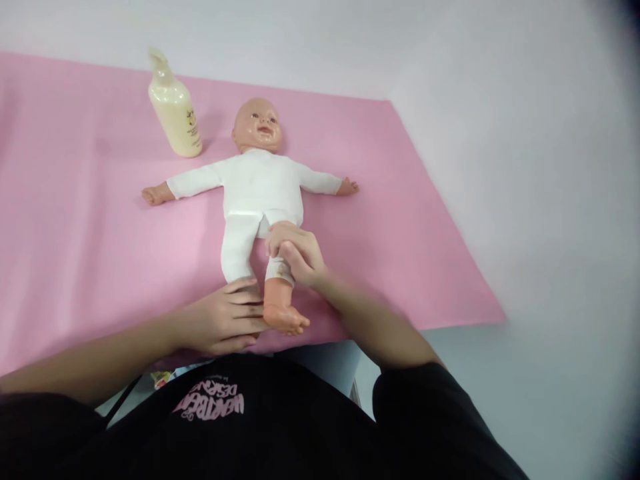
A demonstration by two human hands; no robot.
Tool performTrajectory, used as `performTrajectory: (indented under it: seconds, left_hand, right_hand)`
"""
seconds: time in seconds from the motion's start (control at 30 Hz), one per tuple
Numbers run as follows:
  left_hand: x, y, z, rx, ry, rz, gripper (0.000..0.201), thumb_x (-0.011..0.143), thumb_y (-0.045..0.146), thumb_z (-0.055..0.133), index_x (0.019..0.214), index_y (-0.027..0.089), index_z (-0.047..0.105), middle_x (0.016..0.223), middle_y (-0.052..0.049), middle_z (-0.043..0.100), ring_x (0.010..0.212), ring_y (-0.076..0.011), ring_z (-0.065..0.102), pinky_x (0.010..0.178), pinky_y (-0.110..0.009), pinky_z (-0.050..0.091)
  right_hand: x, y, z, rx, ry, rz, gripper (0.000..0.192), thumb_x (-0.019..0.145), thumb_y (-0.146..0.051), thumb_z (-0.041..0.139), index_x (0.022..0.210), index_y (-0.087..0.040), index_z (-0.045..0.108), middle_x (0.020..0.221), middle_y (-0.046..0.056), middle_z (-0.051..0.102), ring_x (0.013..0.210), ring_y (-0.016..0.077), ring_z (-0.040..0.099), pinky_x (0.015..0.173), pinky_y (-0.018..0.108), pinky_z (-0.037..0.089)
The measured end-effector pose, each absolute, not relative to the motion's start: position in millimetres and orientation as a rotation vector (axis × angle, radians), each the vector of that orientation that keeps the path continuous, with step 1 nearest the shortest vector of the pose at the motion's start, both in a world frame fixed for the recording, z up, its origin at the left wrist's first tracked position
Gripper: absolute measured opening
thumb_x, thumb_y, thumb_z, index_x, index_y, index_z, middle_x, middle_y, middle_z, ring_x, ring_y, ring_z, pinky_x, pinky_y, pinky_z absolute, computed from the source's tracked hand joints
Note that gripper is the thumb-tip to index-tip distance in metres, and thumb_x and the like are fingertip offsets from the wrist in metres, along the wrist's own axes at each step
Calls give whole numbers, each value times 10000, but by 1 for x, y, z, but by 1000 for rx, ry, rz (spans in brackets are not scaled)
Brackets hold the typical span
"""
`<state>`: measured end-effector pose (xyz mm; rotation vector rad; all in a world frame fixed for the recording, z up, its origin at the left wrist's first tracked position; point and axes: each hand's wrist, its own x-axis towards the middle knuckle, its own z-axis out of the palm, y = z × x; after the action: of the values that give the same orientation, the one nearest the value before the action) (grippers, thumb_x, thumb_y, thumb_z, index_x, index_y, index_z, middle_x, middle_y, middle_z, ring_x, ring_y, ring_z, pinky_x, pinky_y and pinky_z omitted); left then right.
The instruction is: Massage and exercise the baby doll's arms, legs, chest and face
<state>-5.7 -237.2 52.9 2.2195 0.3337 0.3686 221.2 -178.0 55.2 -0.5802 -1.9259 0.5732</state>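
A plastic doll [260, 193] in a soft white suit lies face up on a smooth pink sheet [75, 233] covering the counter. The right hand [295, 253] is curled around the doll's shin, gripping it just above the bare foot. The left hand [225, 323] lies flat beside that foot, fingers together and touching it. A cream bottle [175, 110] stands near the doll's head; its label is too small to read. The shirt's pink print seems to read "DESIGNS", upside down.

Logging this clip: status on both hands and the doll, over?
Left hand on the doll's foot, grip unclear. Right hand wrapped around that leg above the ankle. Doll flat on its back on pink sheet. Lotion bottle upright near its head, apart.
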Motion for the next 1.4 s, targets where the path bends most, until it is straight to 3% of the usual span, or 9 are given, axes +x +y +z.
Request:
performTrajectory:
  seconds: [0.17,0.27,0.37,0.53,0.7,0.8,0.97,1.23,1.4]
  left_hand:
    - [-16,-238,51,2213,509,677,301,908,235,637,1177,265,770,1303,-71,759,1316,-319,617,1278,-580,313]
    - [-21,-240,52,2237,568,748,304,922,187,598,1184,213,750,1284,-104,753,1283,-322,627,1248,-575,374]
    - [-22,-240,52,2248,608,764,303,940,173,574,1194,197,738,1235,-115,759,1276,-322,636,1231,-532,415]
    - [-19,-236,46,2211,671,729,271,939,271,587,1154,219,744,1217,-89,765,1243,-295,649,1271,-551,368]
    - [-14,-234,47,2291,647,631,283,967,269,592,1209,247,738,1205,-46,768,1303,-286,610,1323,-543,232]
    - [-12,-233,48,2349,626,607,289,965,296,611,1226,262,732,1185,-51,766,1269,-280,602,1318,-556,215]
    - [-13,-230,51,2314,701,592,181,937,301,648,1060,252,771,1020,-57,774,1044,-255,626,1285,-573,253]
    - [-13,-234,52,2434,557,699,272,938,212,638,1181,271,743,1133,-30,782,1178,-240,640,1336,-558,168]
    - [-13,-238,47,2539,552,791,299,996,182,550,1263,232,674,1234,-49,757,1245,-220,633,1331,-574,222]
  right_hand:
    - [225,-179,45,-334,-2001,180,560,1083,-511,221,1026,-235,705,1007,72,734,965,234,695,1030,501,517]
    - [226,-183,39,-263,-2200,7,486,1018,-599,415,1240,-273,698,1236,74,730,1207,269,653,1141,532,463]
    - [223,-190,35,-236,-2330,-51,463,951,-603,575,1269,-288,692,1303,69,713,1289,266,618,1178,531,440]
    - [217,-198,40,-213,-2326,-180,435,994,-574,557,1206,-222,699,1205,88,715,1202,237,641,1106,490,498]
    - [215,-197,46,-248,-2339,-191,331,1042,-480,532,1081,-185,676,1010,61,740,1006,185,674,873,355,558]
    - [214,-197,43,-298,-2390,-106,402,1018,-565,549,1008,-177,653,874,48,720,851,177,673,760,336,527]
    - [211,-200,44,-249,-2250,30,528,930,-721,559,906,-193,575,697,-11,630,646,151,620,642,318,484]
    - [209,-202,46,-196,-2170,56,459,994,-621,457,1025,-178,574,797,28,679,770,172,684,737,336,565]
    - [211,-203,44,-65,-2175,-36,325,1033,-445,456,1103,-169,613,913,62,674,854,175,677,820,349,589]
